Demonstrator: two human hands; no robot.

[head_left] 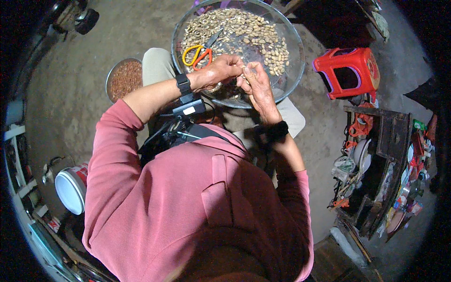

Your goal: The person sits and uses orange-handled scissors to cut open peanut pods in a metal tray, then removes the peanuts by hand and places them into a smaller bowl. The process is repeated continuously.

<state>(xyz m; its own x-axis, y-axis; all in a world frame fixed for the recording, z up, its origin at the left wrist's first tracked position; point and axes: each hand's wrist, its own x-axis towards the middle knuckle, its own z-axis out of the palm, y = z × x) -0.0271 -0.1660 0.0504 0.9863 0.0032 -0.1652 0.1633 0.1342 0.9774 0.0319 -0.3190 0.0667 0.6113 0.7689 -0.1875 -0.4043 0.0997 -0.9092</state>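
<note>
My left hand (220, 70) and my right hand (260, 88) meet over the near side of a large round basin (300, 72). Their fingertips pinch a small pale peanut (243, 73), mostly hidden by the fingers. Unshelled peanuts (276, 56) lie along the basin's right and far side. Broken peanut shells (197, 30) cover its left part. A pair of scissors (201, 54), with one yellow and one orange handle loop, rests on the shells just beyond my left hand. Left of my knee, a metal bowl (107, 79) holds reddish shelled peanut kernels (126, 80).
A red plastic stool (343, 72) lies on its side at the right. Below it stands a dark wooden cabinet (396, 134) with bags and dishes about it. A white-lidded bucket (70, 192) is by my left elbow. The basin's near rim overlaps my knees.
</note>
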